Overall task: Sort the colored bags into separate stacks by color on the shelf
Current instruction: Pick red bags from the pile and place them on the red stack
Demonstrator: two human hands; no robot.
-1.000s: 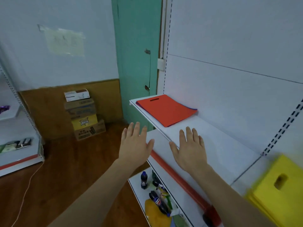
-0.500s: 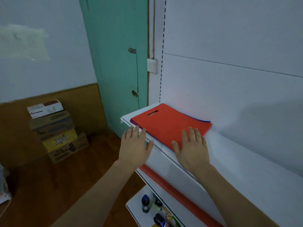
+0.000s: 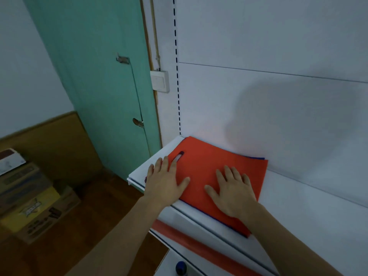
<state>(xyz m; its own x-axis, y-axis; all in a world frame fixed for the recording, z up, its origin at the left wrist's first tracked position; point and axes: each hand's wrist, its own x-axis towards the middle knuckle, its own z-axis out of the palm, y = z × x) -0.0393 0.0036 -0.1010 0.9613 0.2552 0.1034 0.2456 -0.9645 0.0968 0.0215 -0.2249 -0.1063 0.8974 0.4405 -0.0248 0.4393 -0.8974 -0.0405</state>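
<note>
Red bag stack (image 3: 215, 166) on shelf (image 3: 137, 172), long axis running away-right. I've both palms flat, fingers straight, nothing gripped: L hand (image 3: 165, 182) at handle-slot end, R hand (image 3: 233, 190) mid-stack.

Both forearms were bare, with no sleeve edge in frame. Left hand (image 3: 164, 183) and right hand (image 3: 233, 193) showed short nails. Fingers were slim.

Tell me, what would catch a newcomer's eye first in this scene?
The bright red bag lying flat on the white shelf by the wall stands out most. Both hands lie spread on it, the left hand near its handle slot and the right hand toward its middle. A blue edge peeks out from beneath, and a teal door stands behind to the left.
</note>
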